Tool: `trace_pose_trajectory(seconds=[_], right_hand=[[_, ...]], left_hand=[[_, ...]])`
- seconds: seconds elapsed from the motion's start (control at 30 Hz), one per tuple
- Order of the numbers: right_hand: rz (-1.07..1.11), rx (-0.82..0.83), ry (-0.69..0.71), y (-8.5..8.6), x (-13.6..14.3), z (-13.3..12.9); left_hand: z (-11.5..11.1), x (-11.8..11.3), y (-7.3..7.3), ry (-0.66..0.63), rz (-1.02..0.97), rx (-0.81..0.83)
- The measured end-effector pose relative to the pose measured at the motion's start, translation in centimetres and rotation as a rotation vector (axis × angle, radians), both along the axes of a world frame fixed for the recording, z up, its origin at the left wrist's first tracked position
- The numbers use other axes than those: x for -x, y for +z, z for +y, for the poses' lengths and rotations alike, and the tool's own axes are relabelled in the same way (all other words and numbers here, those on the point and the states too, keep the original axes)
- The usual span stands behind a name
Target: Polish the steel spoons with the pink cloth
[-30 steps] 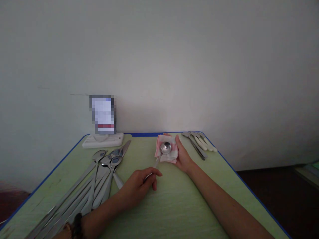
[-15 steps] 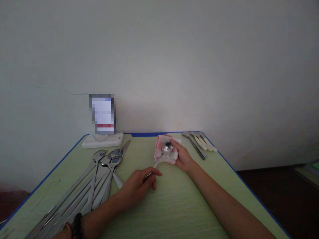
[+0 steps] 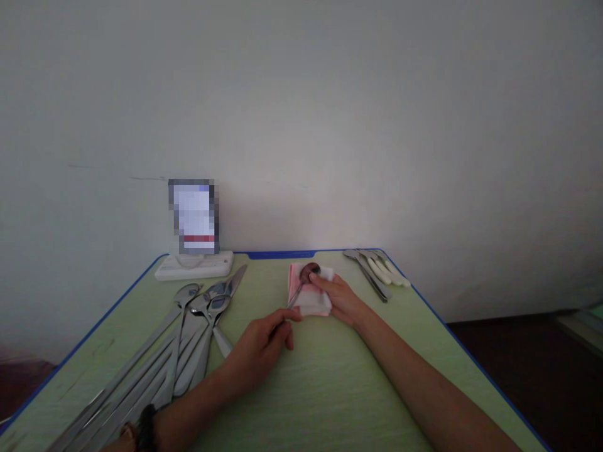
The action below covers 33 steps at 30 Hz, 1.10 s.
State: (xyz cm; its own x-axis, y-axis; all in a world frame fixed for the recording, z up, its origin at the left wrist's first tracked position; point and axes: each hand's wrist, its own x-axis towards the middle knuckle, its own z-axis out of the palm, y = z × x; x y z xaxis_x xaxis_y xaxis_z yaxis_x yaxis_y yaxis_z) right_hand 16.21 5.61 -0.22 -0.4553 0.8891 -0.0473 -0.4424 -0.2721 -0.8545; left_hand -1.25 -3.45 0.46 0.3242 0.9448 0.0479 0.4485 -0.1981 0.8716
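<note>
1. Several metal spoons (image 3: 187,293) and a knife (image 3: 238,276) lie overlapping at the left of the green table (image 3: 339,383), their handles toward the near edge.
2. Behind them sits a white base (image 3: 195,266), with a blurred-out screen (image 3: 194,213) upright at its back.
3. Next comes the left hand (image 3: 261,342), its fingers closed around the handle of one spoon.
4. That held spoon (image 3: 307,271) is at the middle of the table's far half, tilted with its bowl away from the person and over the cloth. The step in hand looks like rubbing the bowl.
5. Under the bowl is a folded pink-and-white cloth (image 3: 313,304); whether it touches the tabletop, I cannot tell.
6. The right hand (image 3: 343,300) grips the cloth's right side, thumb on the bowl, other fingers mostly hidden. My judgement: the next move calls for a steady handle and even thumb pressure.
7. Furthest right, a dark-handled utensil (image 3: 372,280) lies beside white-handled pieces (image 3: 384,273).
</note>
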Motion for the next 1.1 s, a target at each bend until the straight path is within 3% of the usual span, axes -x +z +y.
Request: trace_pose_trajectory(seconds=[0.2,0.37,0.57,0.63,0.83,1.1], right_hand=[[-0.026,-0.028,-0.18,-0.3,0.8,0.0],[-0.014,0.005,-0.204,-0.2,1.0,-0.2],[0.201,0.18,0.021,0.4,-0.3,0.2],[0.224,0.197,0.03,0.5,-0.6,0.4],[0.178,0.117,-0.051,0.2,0.3,0.4],[-0.067,-0.038,-0.203,-0.6,0.9,0.1]], left_hand=[[-0.1,0.0,0.0,0.001,-0.03,0.001],[0.0,0.0,-0.5,0.063,-0.08,0.037],[0.3,0.0,-0.6,0.113,-0.1,0.08],[0.3,0.0,-0.6,0.109,-0.101,0.079],[0.2,0.1,-0.2,0.086,-0.02,0.005],[0.0,0.1,0.2,-0.028,0.122,-0.026]])
